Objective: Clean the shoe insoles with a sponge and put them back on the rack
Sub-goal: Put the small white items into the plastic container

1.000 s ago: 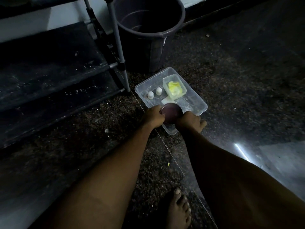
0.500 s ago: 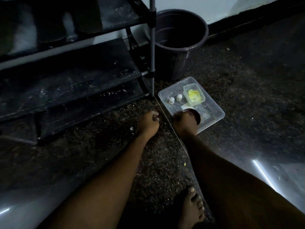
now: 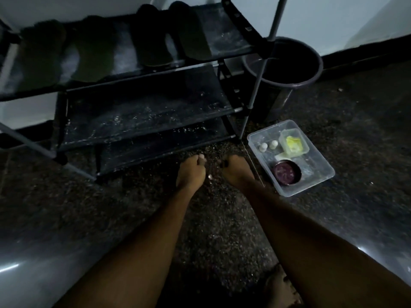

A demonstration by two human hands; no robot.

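Several dark insoles (image 3: 151, 38) lie side by side on the top shelf of the black shoe rack (image 3: 142, 107). A yellow sponge (image 3: 293, 143) sits in a small clear box inside the clear plastic tray (image 3: 320, 165) on the floor at the right. My left hand (image 3: 191, 172) and my right hand (image 3: 236, 172) hover low over the floor in front of the rack's bottom shelf, fingers curled down. Nothing shows in the left hand. Something dark shows at the right hand's fingertips; it is too dim to tell what.
The tray also holds a round purple tin (image 3: 287, 172) and two small white bottles (image 3: 268, 146). A dark bucket (image 3: 287, 70) stands behind the rack's right post. The floor is dark speckled stone. My bare foot (image 3: 282, 287) is at the bottom.
Both hands left the purple tin, which now sits in the tray, and moved left toward the rack. The view rose, bringing the top shelf with the insoles into sight.
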